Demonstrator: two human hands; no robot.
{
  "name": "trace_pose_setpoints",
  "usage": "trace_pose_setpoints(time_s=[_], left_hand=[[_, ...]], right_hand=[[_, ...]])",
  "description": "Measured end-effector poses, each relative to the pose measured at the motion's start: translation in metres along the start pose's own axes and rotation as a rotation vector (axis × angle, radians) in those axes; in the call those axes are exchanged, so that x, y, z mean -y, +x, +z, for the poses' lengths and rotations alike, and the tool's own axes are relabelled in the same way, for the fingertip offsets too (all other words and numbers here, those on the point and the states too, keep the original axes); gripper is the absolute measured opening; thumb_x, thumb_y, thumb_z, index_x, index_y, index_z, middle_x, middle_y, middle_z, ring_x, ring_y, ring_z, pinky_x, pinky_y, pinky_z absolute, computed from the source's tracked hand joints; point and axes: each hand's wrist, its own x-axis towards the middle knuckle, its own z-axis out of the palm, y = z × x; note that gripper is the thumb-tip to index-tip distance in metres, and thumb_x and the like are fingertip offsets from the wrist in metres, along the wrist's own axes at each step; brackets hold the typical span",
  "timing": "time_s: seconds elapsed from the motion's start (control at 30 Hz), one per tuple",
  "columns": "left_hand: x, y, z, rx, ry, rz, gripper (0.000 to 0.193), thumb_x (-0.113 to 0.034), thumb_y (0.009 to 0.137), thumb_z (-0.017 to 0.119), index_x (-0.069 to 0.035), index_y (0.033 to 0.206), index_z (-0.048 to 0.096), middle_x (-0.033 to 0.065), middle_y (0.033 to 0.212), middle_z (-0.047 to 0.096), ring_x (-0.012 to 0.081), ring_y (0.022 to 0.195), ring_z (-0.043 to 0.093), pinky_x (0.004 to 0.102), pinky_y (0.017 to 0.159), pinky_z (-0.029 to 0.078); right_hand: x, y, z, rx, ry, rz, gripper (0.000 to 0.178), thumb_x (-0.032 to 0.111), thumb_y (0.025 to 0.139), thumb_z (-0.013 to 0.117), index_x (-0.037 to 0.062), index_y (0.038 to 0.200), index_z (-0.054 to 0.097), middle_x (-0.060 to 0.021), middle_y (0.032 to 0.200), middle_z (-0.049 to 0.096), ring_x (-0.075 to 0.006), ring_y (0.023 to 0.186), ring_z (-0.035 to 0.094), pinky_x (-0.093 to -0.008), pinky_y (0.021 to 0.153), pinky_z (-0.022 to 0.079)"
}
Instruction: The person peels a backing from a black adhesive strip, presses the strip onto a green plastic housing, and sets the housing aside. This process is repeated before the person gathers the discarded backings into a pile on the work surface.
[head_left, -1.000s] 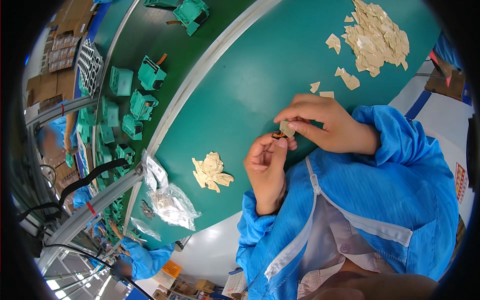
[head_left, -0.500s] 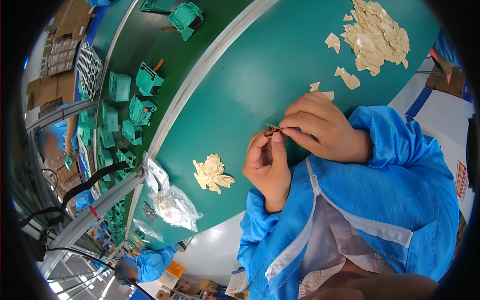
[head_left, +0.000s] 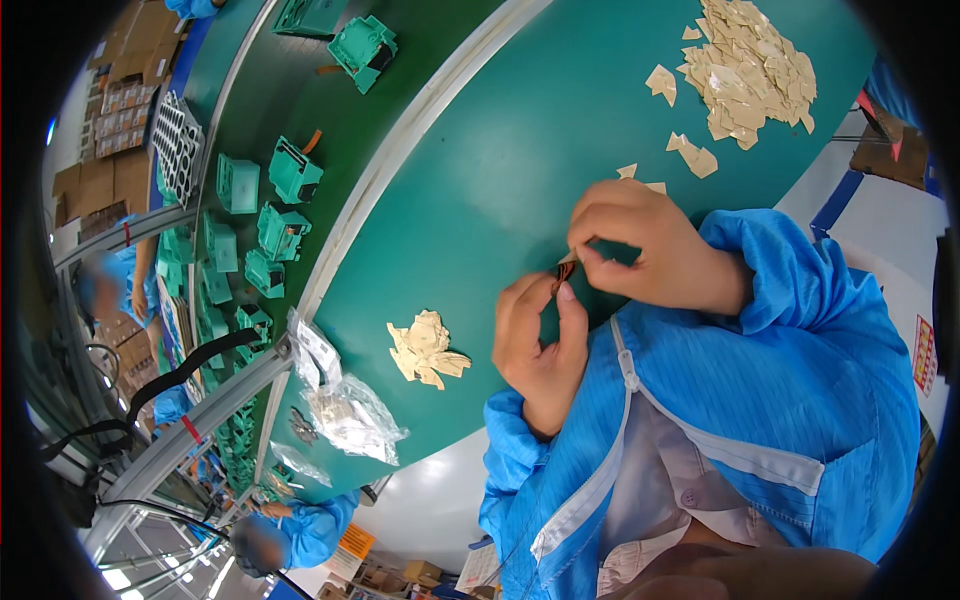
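Close in front of my body, my left hand [head_left: 540, 350] pinches a small dark part with orange stripes [head_left: 565, 273] between thumb and fingers. My right hand [head_left: 655, 245] is closed just beside it, thumb and index finger pressed together on a small beige piece [head_left: 569, 258] at the part's upper end. The fingertips partly cover both items, so whether the two are still joined cannot be made out. Nearest my right hand on the green tabletop [head_left: 480, 190] are loose beige paper-like scraps [head_left: 693, 157].
A large heap of beige scraps [head_left: 755, 75] lies at the far right, a smaller heap [head_left: 427, 348] left of my hands. Clear plastic bags [head_left: 350, 415] rest near the left edge. Beyond a pale rail [head_left: 375, 180], green housings [head_left: 295, 170] stand on a dark green belt. Co-workers are at left.
My right fingers have curled into a ring and shifted slightly right. The dark and orange part has turned more upright. Green housings beyond the rail have slid slightly down the picture.
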Motion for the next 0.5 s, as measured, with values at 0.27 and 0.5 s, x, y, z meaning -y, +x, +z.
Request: trace_pose_setpoints(time_s=[0.27, 0.5], left_hand=[[0.006, 0.002, -0.055, 0.088, 0.539, 0.447, 0.026, -0.002, 0.08, 0.08, -0.004, 0.105, 0.071, 0.0129, 0.108, 0.064, 0.0253, 0.094, 0.061, 0.0354, 0.081, 0.049], [-0.003, 0.019, -0.053, -0.043, 0.68, 0.751, 0.046, -0.038, 0.073, 0.086, -0.014, 0.11, 0.072, 0.0079, 0.107, 0.062, 0.0246, 0.094, 0.06, 0.038, 0.08, 0.051]], right_hand=[[-0.017, 0.0, -0.033, 0.086, 0.035, 0.032, 0.009, 0.001, 0.086, 0.064, 0.0024, 0.085, 0.055, -0.008, 0.089, 0.055, -0.0198, 0.084, 0.053, -0.0306, 0.07, 0.041], [0.006, 0.015, -0.038, 0.431, 0.395, 0.133, 0.008, 0.012, 0.091, 0.066, 0.0056, 0.095, 0.069, -0.0058, 0.109, 0.058, -0.0195, 0.107, 0.054, -0.0339, 0.093, 0.042]])
